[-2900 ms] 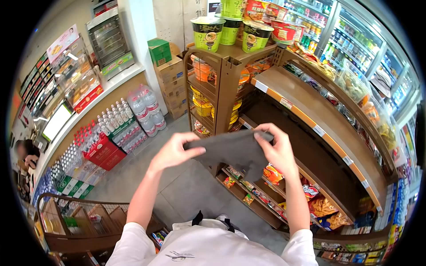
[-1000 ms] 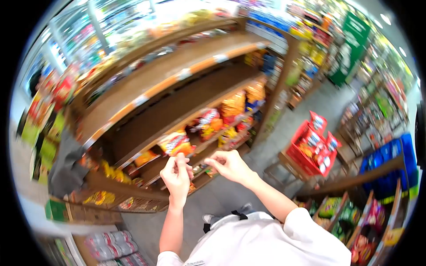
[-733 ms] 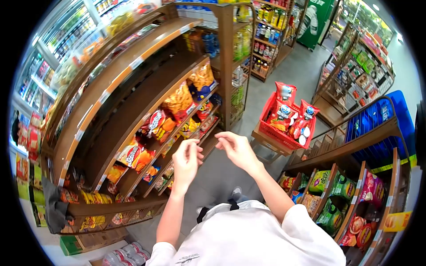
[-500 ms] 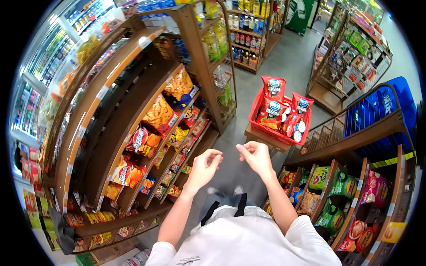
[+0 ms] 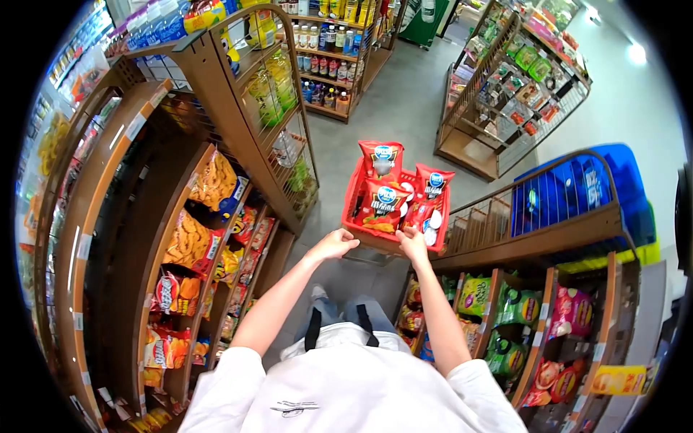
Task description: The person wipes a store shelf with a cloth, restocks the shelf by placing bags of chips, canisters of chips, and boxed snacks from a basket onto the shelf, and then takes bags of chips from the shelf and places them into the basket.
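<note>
Here's the red basket [image 5: 351, 200], just beyond both hands, long axis running left to right, right end angled nearer. Left hand [image 5: 333, 245] and right hand [image 5: 414, 247] sit at its near rim, fingers narrowly bent; whether either grips, I can't tell.

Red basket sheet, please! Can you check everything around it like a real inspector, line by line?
Surface: brown support under the basket, mostly hidden; grey floor beyond.
Things: red basket holding red snack bags, some poking above its rim.
Clutter: snack bags crowd the left shelf unit and right shelf unit.
Hands: left hand and right hand at the basket's near edge; how firmly they grip, I can't tell.
Cables: nothing seen.
Surroundings: bottles on shelves ahead.
</note>
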`<control>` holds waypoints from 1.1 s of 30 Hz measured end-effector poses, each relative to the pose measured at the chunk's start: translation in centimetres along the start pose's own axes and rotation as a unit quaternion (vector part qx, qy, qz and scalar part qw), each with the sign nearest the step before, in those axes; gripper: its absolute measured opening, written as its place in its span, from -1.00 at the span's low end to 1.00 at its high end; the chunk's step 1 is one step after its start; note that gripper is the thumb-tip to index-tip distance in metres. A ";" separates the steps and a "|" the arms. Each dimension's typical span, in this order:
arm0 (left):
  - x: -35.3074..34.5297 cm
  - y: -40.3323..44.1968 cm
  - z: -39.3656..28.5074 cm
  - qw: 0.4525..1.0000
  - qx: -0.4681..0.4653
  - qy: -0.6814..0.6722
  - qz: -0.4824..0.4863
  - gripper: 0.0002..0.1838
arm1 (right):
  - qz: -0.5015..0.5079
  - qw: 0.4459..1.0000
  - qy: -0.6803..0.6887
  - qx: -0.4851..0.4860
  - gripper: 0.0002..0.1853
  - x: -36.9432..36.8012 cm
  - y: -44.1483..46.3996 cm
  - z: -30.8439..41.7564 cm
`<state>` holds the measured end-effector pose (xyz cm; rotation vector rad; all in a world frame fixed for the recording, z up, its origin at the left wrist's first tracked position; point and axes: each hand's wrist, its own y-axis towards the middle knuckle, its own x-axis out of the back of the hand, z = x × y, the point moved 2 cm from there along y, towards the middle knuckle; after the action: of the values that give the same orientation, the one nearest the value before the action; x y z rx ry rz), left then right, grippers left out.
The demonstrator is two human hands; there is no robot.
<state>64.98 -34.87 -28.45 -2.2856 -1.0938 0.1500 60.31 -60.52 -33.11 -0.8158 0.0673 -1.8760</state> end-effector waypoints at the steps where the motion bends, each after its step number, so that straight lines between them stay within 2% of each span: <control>1: 0.0 1.3 -1.2 1.000 -0.004 0.004 0.020 -0.46 | 0.007 1.000 -0.008 -0.016 -0.32 0.4 0.9 0.0; 2: 0.0 2.0 -1.8 0.999 -0.003 0.010 0.036 -0.43 | 0.002 1.000 -0.013 -0.020 -0.29 0.3 1.7 -0.2; 3: -0.7 5.1 0.2 0.998 -0.054 0.021 -0.023 -0.38 | -0.005 0.999 -0.027 -0.017 -0.26 0.4 2.2 0.0; 4: -1.1 6.4 0.2 0.998 -0.047 -0.004 -0.044 -0.34 | -0.012 0.999 -0.038 -0.010 -0.22 0.6 2.9 0.5; 6: -1.7 9.8 1.4 0.993 -0.065 0.033 -0.096 -0.28 | -0.016 0.999 0.033 0.007 -0.09 0.6 4.2 1.2; 8: -2.2 12.1 2.2 0.991 -0.051 0.012 -0.122 -0.22 | -0.007 1.000 -0.002 0.023 -0.03 0.7 5.8 1.7; 9: -1.6 10.5 0.0 0.992 -0.050 0.001 -0.112 -0.16 | 0.013 0.999 0.005 0.038 0.00 0.6 7.1 1.3; 10: -1.8 10.6 -0.5 0.990 -0.068 -0.038 -0.120 -0.14 | -0.005 0.996 0.037 0.076 -0.03 0.2 8.6 0.0; 12: -2.3 10.9 -1.5 0.984 -0.067 -0.086 -0.143 -0.08 | 0.067 0.982 0.138 0.112 -0.13 -0.3 11.9 -2.1; 14: -3.3 14.1 0.1 0.983 -0.095 -0.109 -0.113 0.00 | 0.098 0.987 0.094 0.087 -0.23 -0.6 14.1 -2.9; 15: -3.5 14.3 -0.3 0.985 -0.077 -0.071 -0.136 0.04 | 0.138 0.979 0.134 0.074 -0.28 -0.3 12.5 -0.3; 16: -3.8 14.2 -0.6 0.978 -0.083 -0.110 -0.155 -0.05 | 0.157 0.978 0.132 0.041 -0.24 0.2 11.3 1.8; 18: -4.0 12.9 -2.6 0.976 -0.067 -0.068 -0.196 -0.11 | 0.164 0.976 0.136 0.042 -0.16 -0.1 11.4 2.1; 19: -4.4 13.3 -2.2 0.969 -0.077 -0.044 -0.229 -0.17 | 0.126 0.983 0.132 0.036 -0.09 -0.5 11.8 1.4; 22: -5.4 14.1 -0.9 0.960 -0.076 -0.059 -0.264 -0.11 | 0.126 0.978 0.157 0.053 -0.10 -0.4 11.3 1.6; 23: -5.7 14.0 -0.4 0.958 -0.070 -0.063 -0.271 -0.07 | 0.141 0.973 0.173 0.062 -0.15 -0.3 10.6 1.9; 28: -6.0 9.9 -1.8 0.948 -0.097 -0.111 -0.283 -0.05 | 0.138 0.965 0.165 0.147 -0.29 0.5 7.6 3.7; 30: -6.1 7.9 -2.3 0.934 -0.124 -0.124 -0.311 -0.03 | 0.145 0.952 0.117 0.244 -0.33 1.4 5.8 5.5; 31: -6.2 7.1 -2.0 0.930 -0.130 -0.144 -0.313 -0.04 | 0.127 0.953 0.094 0.259 -0.32 1.7 4.3 6.9; 32: -6.4 6.6 -1.2 0.914 -0.164 -0.135 -0.345 -0.09 | 0.158 0.951 0.104 0.243 -0.35 1.7 3.5 7.6; 33: -6.2 4.5 -1.8 0.901 -0.193 -0.153 -0.359 -0.13 | 0.153 0.940 0.068 0.297 -0.35 1.7 2.7 8.5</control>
<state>64.61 -42.51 -30.40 -2.0448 -2.2258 -0.0114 66.85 -60.52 -26.85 -0.2388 -0.2636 -1.5266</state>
